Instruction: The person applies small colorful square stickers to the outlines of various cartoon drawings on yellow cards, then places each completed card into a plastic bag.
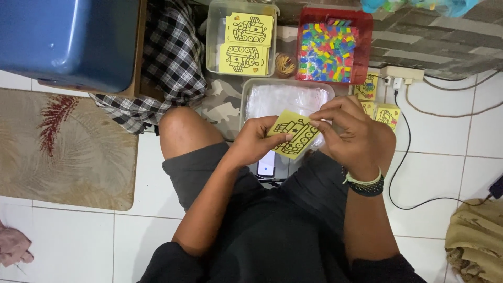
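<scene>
My fingers (277, 137) pinch a yellow square card with a black tank outline (294, 134): left hand (257, 140) grips its near corner, right hand (352, 131) clamps the far edge. A light hold at the edges should keep it flat. Just beyond the fingertips lies a clear tray of plastic sleeves (285, 97); past that, a red tub of coloured pieces (361, 50). Open floor to both sides.

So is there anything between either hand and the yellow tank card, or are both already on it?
Nothing visible stands between. The left hand pinches the near-left edge of the yellow tank card, and the right hand has its fingertips on the card's far-right edge. The card is held above the clear tray of plastic bags.
</scene>
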